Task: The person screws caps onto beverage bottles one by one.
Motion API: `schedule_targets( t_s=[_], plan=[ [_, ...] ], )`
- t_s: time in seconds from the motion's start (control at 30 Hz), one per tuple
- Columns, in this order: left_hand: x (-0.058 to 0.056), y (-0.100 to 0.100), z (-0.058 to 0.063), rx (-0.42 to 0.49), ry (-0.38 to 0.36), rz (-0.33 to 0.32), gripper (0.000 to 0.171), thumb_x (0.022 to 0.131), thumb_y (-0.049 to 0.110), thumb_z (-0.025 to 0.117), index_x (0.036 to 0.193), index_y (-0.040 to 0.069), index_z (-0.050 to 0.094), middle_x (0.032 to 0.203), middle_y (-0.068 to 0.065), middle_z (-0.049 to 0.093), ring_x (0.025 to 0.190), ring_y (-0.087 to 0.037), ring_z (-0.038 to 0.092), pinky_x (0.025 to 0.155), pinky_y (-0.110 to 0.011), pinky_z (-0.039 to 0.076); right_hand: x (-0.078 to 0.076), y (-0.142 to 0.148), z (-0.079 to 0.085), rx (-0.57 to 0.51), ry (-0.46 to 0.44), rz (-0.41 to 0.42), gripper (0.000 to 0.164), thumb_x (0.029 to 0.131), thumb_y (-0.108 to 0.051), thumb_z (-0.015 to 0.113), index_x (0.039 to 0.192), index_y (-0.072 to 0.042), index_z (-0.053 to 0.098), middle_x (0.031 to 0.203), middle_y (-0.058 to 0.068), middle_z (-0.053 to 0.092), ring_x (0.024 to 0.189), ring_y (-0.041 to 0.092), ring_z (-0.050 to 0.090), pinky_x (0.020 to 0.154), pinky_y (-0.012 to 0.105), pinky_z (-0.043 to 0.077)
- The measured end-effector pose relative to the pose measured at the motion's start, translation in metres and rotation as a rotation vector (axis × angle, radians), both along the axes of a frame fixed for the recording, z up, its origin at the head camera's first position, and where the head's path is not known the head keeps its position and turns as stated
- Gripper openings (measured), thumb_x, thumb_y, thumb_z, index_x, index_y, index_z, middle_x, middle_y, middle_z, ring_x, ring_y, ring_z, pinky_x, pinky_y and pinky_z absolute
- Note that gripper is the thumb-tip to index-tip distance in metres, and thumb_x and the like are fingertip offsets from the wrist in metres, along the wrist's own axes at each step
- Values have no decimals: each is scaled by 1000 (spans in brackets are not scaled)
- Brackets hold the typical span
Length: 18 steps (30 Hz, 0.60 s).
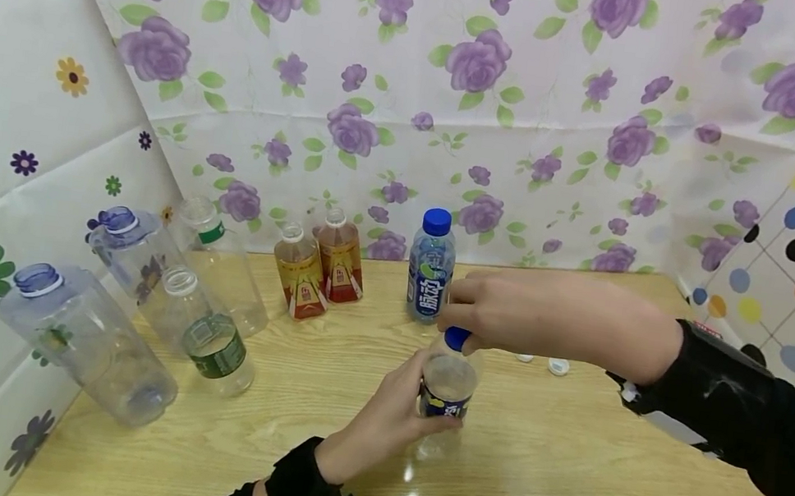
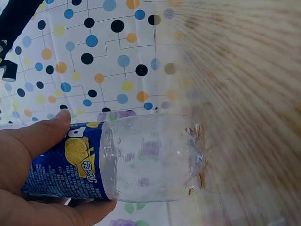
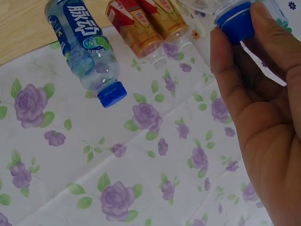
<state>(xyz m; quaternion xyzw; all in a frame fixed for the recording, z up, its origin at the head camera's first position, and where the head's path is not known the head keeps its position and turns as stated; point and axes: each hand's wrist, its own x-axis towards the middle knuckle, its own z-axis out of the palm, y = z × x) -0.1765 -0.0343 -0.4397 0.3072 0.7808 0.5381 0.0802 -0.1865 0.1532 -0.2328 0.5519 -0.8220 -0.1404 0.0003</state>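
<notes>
My left hand [image 1: 397, 401] grips a clear plastic bottle [image 1: 450, 377] round its blue lemon-printed label, which shows close up in the left wrist view [image 2: 70, 165]. The bottle looks upright on the wooden table, and its clear lower part seems to hold no drink. Above it, my right hand [image 1: 495, 305] pinches the blue cap [image 3: 237, 22] between thumb and fingers. That cap sits at the bottle's neck. Just behind the right hand stands another bottle [image 1: 431, 264] with a blue label and a blue cap.
Two small white caps [image 1: 557, 367] lie right of the held bottle. Two red-and-yellow labelled bottles [image 1: 301, 273] stand at the back. On the left are two large bluish jugs [image 1: 95, 343] and two clear bottles with green labels [image 1: 216, 346]. Flowered cloth [image 1: 384, 114] hangs behind the table.
</notes>
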Motion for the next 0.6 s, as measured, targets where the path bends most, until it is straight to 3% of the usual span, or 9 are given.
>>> schedule_targets(
  t_s=[0.17, 0.3, 0.47, 0.6],
  plan=[
    [0, 0, -1, -13, 19, 5, 90, 84, 15, 85, 156, 13, 31, 143, -7, 52, 131, -22, 54, 109, -37, 49, -3, 11, -11, -139, -57, -35, 39, 95, -25, 74, 131, -11, 66, 103, 1, 66, 88, 12, 63, 74, 25, 56],
    [0, 0, 0, -18, 37, 5, 91, 84, 16, 85, 156, 11, 29, 145, -8, 51, 132, -24, 53, 110, -38, 49, -5, 24, -27, -185, -106, -135, 56, 95, -30, 73, 146, -15, 55, 117, 1, 69, 103, 17, 66, 83, 31, 58],
    [0, 0, 0, -27, 12, 9, 90, 84, 14, 85, 156, 11, 31, 144, -8, 52, 132, -24, 53, 109, -38, 49, -8, 49, -61, -378, -234, -254, 57, 98, -34, 69, 149, -15, 52, 133, 2, 64, 119, 21, 62, 96, 39, 57],
    [-1, 0, 0, -24, -13, 8, 91, 83, 11, 85, 156, 12, 31, 145, -8, 51, 133, -24, 53, 109, -37, 50, -10, 69, -100, -501, -227, -299, 47, 98, -29, 70, 140, -11, 60, 131, 5, 65, 120, 25, 62, 95, 42, 57]
  ],
)
